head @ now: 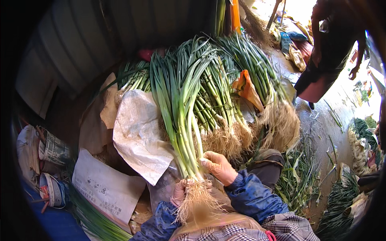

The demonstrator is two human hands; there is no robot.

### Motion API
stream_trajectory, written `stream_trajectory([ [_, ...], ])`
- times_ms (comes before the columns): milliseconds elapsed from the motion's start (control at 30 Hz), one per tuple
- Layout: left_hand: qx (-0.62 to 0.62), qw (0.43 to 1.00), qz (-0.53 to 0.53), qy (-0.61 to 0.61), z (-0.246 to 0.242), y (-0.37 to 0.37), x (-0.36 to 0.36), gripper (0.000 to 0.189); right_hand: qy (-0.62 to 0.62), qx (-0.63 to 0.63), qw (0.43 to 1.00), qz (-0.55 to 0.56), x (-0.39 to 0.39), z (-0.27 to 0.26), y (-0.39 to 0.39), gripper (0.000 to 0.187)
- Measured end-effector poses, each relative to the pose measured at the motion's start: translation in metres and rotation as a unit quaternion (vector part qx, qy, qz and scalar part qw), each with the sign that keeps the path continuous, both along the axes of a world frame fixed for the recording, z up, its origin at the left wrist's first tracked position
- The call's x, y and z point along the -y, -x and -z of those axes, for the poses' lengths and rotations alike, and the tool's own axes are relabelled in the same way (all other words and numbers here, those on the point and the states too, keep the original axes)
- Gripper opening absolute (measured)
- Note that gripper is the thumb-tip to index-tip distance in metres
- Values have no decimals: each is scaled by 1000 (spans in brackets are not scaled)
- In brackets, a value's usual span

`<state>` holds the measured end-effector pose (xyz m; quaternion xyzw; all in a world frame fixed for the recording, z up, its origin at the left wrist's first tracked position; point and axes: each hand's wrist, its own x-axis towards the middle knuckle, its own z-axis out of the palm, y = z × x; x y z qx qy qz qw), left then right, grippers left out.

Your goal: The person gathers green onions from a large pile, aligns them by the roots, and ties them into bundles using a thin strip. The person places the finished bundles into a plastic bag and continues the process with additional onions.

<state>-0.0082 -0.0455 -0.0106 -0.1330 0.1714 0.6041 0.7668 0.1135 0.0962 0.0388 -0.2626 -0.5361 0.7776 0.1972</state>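
Note:
A bunch of long leafy alliums (185, 144), resembling green garlic, lies before me with its pale roots (196, 200) towards my lap. My left hand (180, 192) grips the bunch just above the roots, its fingers partly hidden behind them. At the right side of the bunch, my right hand (219, 168) has its thumb and curled fingers against one pale stalk (198, 144). The green leaves of the bunch (181, 69) stretch away over other bunches.
More rooted bunches (223, 120) lie beyond, with an orange scrap (248, 90) among them. White woven sheeting (138, 132) and a printed sack (105, 186) lie left, near a small bucket (52, 189). Leaf trimmings (297, 177) cover wet floor at right. A person (334, 45) stands at upper right.

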Motion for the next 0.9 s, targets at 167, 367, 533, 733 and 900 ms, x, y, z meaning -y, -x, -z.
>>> stream_trajectory([
  [167, -71, 993, -96, -17, 18, -7, 3, 17, 16, 64, 993, 97, 0, 10, 16, 35],
  [367, 31, 988, -107, -106, 14, 4, 4, 50, -124, 50, 970, 202, -28, 43, 35, 38],
  [533, -172, 976, -134, -2, -11, -4, 8, 35, -91, 102, 963, 232, -69, 9, 29, 35],
  [733, -143, 984, -104, -28, -13, -14, -7, 31, -47, 159, 975, 150, -43, 3, 21, 20],
  [900, -120, 991, -62, 6, -7, -21, -14, 12, -68, 16, 975, 212, 0, 54, 38, 17],
])
